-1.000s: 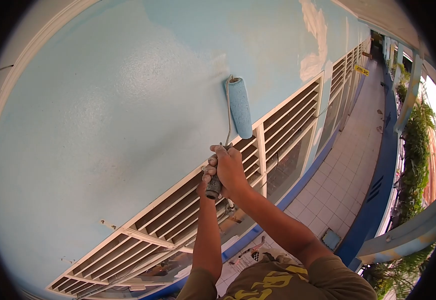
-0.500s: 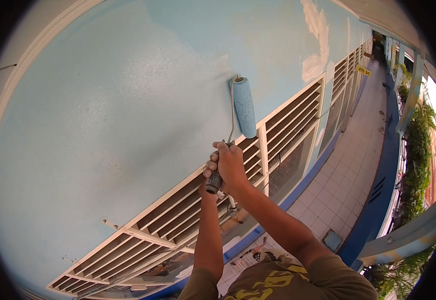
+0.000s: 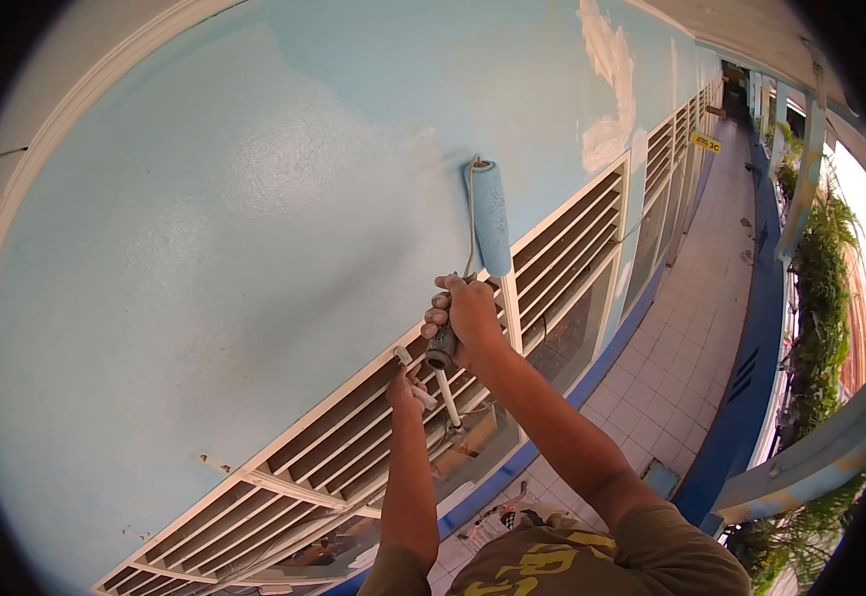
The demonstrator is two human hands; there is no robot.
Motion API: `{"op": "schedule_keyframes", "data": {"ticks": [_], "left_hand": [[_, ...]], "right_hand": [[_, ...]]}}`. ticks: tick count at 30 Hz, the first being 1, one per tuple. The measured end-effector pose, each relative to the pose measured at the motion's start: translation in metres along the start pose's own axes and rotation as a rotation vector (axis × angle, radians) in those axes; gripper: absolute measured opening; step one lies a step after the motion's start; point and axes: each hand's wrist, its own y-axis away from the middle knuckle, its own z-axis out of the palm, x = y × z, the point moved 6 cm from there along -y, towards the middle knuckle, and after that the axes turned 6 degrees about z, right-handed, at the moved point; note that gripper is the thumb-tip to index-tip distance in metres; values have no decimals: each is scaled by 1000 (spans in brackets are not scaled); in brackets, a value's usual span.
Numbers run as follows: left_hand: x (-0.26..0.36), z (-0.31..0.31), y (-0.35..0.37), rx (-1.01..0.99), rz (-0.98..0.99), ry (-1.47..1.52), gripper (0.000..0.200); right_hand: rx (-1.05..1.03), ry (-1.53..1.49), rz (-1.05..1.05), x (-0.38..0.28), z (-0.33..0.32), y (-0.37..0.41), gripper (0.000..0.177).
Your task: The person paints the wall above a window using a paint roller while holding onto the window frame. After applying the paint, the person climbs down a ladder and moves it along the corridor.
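The paint roller (image 3: 492, 233) looks light, soft-sleeved; the right hand (image 3: 470, 313) grips its firm handle (image 3: 442, 350), the best hold. Below the paint roller, the left hand's (image 3: 404, 385) grip is unclear.

Lt-blue wall (image 3: 185, 258) w/ pale patches (image 3: 607, 89), white louvred windows (image 3: 354, 437) below, pinkish tile floor (image 3: 661, 348) running back, plants (image 3: 820, 298) & bright daylight on the R side.

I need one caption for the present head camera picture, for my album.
Right hand holding a blue-coated paint roller by its handle, at a light blue wall beside white-framed louvres.
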Motion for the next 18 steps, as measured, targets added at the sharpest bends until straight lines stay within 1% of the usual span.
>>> {"op": "schedule_keyframes", "data": {"ticks": [2,5,7,9,12,13,14,15,16,18], "left_hand": [[-3,-6,-1,67,11,-31,34],[0,-3,10,65,-38,-40,32],[-2,-2,6,59,-57,-39,31],[-2,-4,1,40,-18,-32,28],[-4,-10,-5,40,-26,-13,23],[0,7,22,41,-30,-17,23],[14,62,80,-260,-39,435,21],[33,98,117,-564,-46,888,19],[30,94,109,-566,-49,886,19],[11,54,57,-321,-52,502,21]], "right_hand": [[34,1,-50,-26,-12,-21,12],[-16,-51,-114,-51,-35,-59,13],[-2,-58,-115,-51,-33,-54,13],[7,-58,-81,-36,-28,-44,14],[15,-71,8,6,-2,-4,15],[3,-50,20,18,3,5,18],[-26,-85,44,30,9,16,19],[-38,-57,71,35,12,28,19],[-50,-28,98,38,13,34,19],[-53,-37,97,30,9,33,19]]}}
